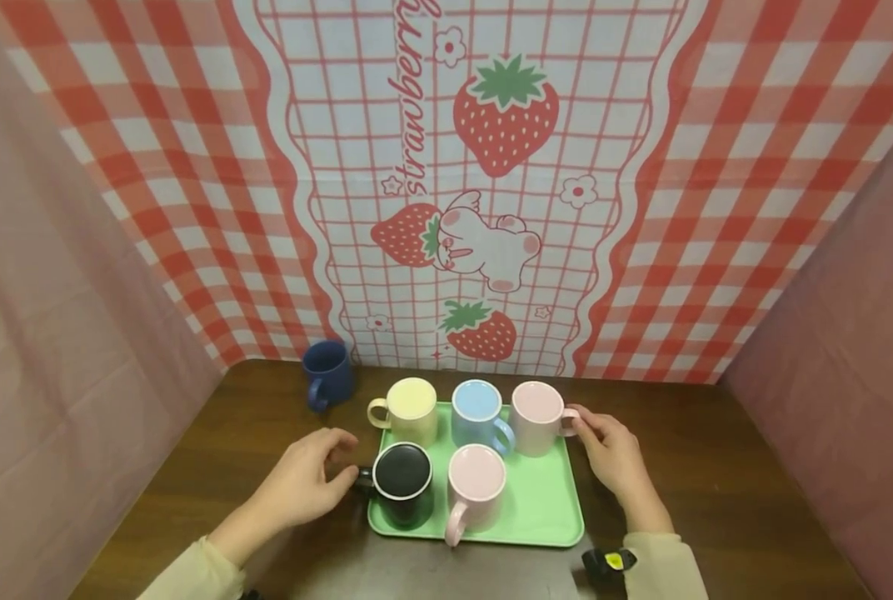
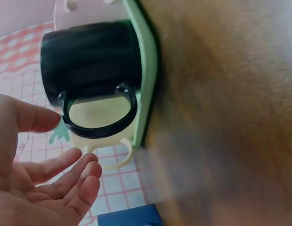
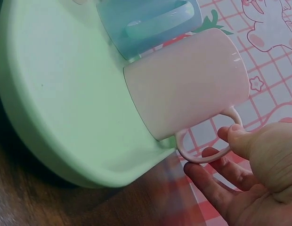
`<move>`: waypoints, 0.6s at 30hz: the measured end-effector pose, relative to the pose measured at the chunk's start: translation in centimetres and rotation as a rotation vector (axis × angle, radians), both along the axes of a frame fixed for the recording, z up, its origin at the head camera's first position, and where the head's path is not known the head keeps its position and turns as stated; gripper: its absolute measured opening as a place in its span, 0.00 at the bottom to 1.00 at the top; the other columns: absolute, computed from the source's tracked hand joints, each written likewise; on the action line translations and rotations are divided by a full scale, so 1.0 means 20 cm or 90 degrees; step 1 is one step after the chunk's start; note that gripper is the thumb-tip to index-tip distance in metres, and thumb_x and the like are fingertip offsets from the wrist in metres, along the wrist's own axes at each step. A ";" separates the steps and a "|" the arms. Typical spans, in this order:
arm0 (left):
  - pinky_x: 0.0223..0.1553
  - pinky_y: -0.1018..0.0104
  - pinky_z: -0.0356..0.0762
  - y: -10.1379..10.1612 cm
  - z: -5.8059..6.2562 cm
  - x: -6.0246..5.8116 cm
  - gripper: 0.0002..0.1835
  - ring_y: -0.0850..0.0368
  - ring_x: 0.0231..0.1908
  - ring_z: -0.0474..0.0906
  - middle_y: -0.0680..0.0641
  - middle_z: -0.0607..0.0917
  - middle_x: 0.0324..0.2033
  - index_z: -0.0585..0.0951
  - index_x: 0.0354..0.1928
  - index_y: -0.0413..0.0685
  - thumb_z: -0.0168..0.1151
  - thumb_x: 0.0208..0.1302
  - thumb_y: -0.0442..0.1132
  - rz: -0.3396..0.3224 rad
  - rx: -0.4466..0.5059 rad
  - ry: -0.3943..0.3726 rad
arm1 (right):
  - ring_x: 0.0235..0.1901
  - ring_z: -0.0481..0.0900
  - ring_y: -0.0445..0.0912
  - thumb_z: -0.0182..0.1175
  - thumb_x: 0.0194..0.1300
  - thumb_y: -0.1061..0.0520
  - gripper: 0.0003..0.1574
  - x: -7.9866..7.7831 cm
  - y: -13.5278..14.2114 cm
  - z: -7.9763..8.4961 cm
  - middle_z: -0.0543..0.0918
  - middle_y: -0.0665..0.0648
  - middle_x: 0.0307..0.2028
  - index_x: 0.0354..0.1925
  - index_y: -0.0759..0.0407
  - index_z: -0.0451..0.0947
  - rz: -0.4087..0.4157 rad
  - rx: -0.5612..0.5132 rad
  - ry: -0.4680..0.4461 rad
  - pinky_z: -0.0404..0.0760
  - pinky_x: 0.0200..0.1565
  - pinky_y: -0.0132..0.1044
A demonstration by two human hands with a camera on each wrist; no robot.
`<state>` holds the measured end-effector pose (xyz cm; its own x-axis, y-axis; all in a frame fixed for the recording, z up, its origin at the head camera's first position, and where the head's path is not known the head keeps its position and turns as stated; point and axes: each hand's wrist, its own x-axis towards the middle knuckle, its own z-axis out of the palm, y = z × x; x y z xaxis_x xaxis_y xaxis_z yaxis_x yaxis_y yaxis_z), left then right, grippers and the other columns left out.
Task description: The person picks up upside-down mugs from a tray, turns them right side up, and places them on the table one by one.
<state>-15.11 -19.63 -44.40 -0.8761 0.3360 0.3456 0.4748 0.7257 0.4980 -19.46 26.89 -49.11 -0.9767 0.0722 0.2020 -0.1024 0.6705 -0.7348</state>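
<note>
Mugs stand base-up on a light green tray [image 1: 540, 508]. At the back right corner, my right hand [image 1: 613, 446] holds the handle of a pink mug [image 3: 188, 84], with thumb and fingers about the handle loop. My left hand [image 1: 307, 479] is beside the handle of a black mug [image 2: 92, 59] at the tray's front left. Its fingers are spread and loosely bent, with a gap between them and the handle in the left wrist view. A second pink mug [image 1: 476, 492] is at the front middle. A yellow mug [image 1: 412, 412] and a light blue mug [image 1: 476, 417] stand at the back.
A dark blue mug [image 1: 328, 375] stands upright on the brown wooden table [image 1: 214, 433], behind and left of the tray. A red and white checked strawberry cloth [image 1: 491, 250] hangs at the table's back. Pink curtains [image 1: 829, 375] flank both sides.
</note>
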 end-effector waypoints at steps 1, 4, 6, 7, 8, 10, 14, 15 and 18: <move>0.39 0.63 0.83 0.00 -0.01 0.01 0.14 0.55 0.38 0.84 0.50 0.89 0.40 0.87 0.49 0.45 0.77 0.62 0.36 -0.006 -0.011 0.010 | 0.58 0.82 0.69 0.63 0.82 0.59 0.24 0.00 0.00 0.00 0.84 0.76 0.60 0.70 0.68 0.80 0.001 0.002 0.003 0.81 0.61 0.68; 0.37 0.64 0.80 0.01 -0.03 0.02 0.14 0.59 0.36 0.80 0.53 0.87 0.37 0.87 0.48 0.45 0.77 0.61 0.37 -0.035 -0.044 0.031 | 0.58 0.82 0.69 0.63 0.82 0.59 0.24 0.00 0.00 0.00 0.85 0.76 0.59 0.70 0.68 0.80 0.002 0.003 0.001 0.81 0.61 0.68; 0.35 0.66 0.77 0.01 -0.03 0.02 0.13 0.63 0.34 0.76 0.56 0.84 0.34 0.87 0.46 0.46 0.76 0.60 0.38 -0.056 -0.066 0.047 | 0.59 0.82 0.69 0.63 0.82 0.59 0.25 0.00 0.00 0.00 0.85 0.76 0.60 0.70 0.68 0.79 0.002 0.004 -0.003 0.81 0.62 0.68; 0.34 0.67 0.76 0.02 -0.04 0.02 0.12 0.64 0.33 0.74 0.57 0.83 0.32 0.87 0.45 0.47 0.76 0.60 0.37 -0.068 -0.075 0.054 | 0.59 0.82 0.70 0.63 0.82 0.59 0.25 0.00 0.00 0.00 0.85 0.76 0.59 0.70 0.67 0.79 0.001 0.005 -0.003 0.80 0.62 0.69; 0.33 0.67 0.74 0.02 -0.04 0.02 0.11 0.66 0.33 0.72 0.57 0.82 0.31 0.87 0.44 0.48 0.76 0.59 0.37 -0.080 -0.082 0.061 | 0.60 0.82 0.70 0.63 0.82 0.59 0.25 0.00 0.00 0.01 0.85 0.76 0.60 0.70 0.68 0.79 0.000 0.005 -0.003 0.80 0.62 0.69; 0.32 0.67 0.74 0.03 -0.04 0.02 0.10 0.67 0.32 0.71 0.58 0.82 0.30 0.87 0.42 0.49 0.77 0.60 0.35 -0.098 -0.091 0.078 | 0.60 0.82 0.71 0.62 0.82 0.60 0.24 0.00 0.00 0.01 0.84 0.76 0.60 0.70 0.68 0.79 -0.001 0.007 0.000 0.79 0.63 0.69; 0.31 0.63 0.80 0.03 -0.04 0.02 0.08 0.66 0.31 0.76 0.57 0.84 0.30 0.87 0.39 0.48 0.77 0.60 0.31 -0.103 -0.110 0.103 | 0.62 0.81 0.71 0.62 0.82 0.60 0.24 0.00 0.00 0.01 0.84 0.76 0.60 0.70 0.67 0.80 -0.001 0.007 0.001 0.79 0.64 0.69; 0.31 0.62 0.81 0.04 -0.04 0.02 0.08 0.65 0.31 0.78 0.57 0.85 0.30 0.87 0.38 0.48 0.77 0.60 0.30 -0.101 -0.115 0.105 | 0.62 0.81 0.71 0.62 0.82 0.60 0.24 0.00 0.00 0.01 0.84 0.76 0.60 0.70 0.67 0.80 0.000 0.007 0.002 0.79 0.63 0.69; 0.30 0.59 0.84 0.04 -0.05 0.02 0.08 0.62 0.30 0.82 0.57 0.86 0.29 0.87 0.36 0.48 0.79 0.59 0.30 -0.091 -0.132 0.107 | 0.61 0.81 0.71 0.62 0.82 0.60 0.23 0.00 0.00 0.01 0.85 0.76 0.59 0.69 0.67 0.81 0.001 0.005 0.003 0.79 0.62 0.69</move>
